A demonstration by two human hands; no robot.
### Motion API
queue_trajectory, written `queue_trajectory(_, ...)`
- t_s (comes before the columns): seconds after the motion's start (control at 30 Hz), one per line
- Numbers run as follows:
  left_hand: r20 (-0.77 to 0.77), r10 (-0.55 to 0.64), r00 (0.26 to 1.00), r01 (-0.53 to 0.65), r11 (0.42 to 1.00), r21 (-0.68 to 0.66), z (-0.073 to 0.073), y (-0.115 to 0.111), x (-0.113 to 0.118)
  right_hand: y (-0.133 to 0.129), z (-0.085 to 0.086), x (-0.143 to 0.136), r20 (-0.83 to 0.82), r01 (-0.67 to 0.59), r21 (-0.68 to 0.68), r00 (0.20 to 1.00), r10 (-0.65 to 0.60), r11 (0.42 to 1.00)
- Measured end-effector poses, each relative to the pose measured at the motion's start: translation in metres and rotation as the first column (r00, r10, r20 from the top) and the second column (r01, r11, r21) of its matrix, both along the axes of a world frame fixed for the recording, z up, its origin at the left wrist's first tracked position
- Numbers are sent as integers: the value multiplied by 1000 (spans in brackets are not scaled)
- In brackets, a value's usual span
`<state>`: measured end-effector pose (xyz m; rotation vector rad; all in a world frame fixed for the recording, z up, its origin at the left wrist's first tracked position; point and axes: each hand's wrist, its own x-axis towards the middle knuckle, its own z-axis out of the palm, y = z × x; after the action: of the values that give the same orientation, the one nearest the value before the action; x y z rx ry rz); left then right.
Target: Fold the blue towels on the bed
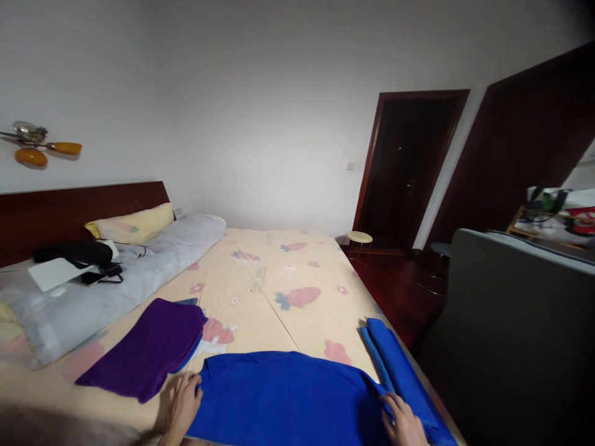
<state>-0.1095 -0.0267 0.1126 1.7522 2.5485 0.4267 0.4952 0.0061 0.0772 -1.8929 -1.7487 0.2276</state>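
A bright blue garment point(283, 396) lies spread flat across the near end of the bed. My left hand point(181, 406) rests on its left edge, fingers on the cloth near the collar corner. My right hand point(403, 422) presses on the right side, where a blue sleeve point(395, 362) is folded and runs along the bed's right edge. A folded purple cloth point(149, 350) lies just left of the blue garment, over another blue piece that peeks out beneath it.
The bed has a yellow sheet with strawberry prints point(279, 279). A grey rolled duvet point(116, 279), a yellow pillow point(132, 224), a dark bag point(74, 253) and papers lie by the headboard. A grey chair back point(511, 334) stands at right, with stools and a dark doorway point(404, 167) beyond.
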Motion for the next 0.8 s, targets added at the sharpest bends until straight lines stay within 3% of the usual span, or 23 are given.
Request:
queue_trajectory(0.13,-100,-153,983,134,976,-172,-2,26,32,50,12,-25,45,-111,-162,992,120,981)
queue_trajectory(0.3,-140,-124,982,91,971,-219,-15,49,44,96,15,-42,128,-69,-280,986,108,957)
queue_trajectory(0.43,-132,-122,984,90,969,-230,-16,58,32,111,10,-49,222,8,-421,971,95,907)
queue_trajectory(0.6,-27,-151,988,145,976,-161,-8,74,8,113,8,-49,217,-36,-536,960,179,843)
queue_trajectory(0.8,200,-48,979,58,997,-48,5,114,-27,127,26,-26,68,-131,-584,975,209,801)
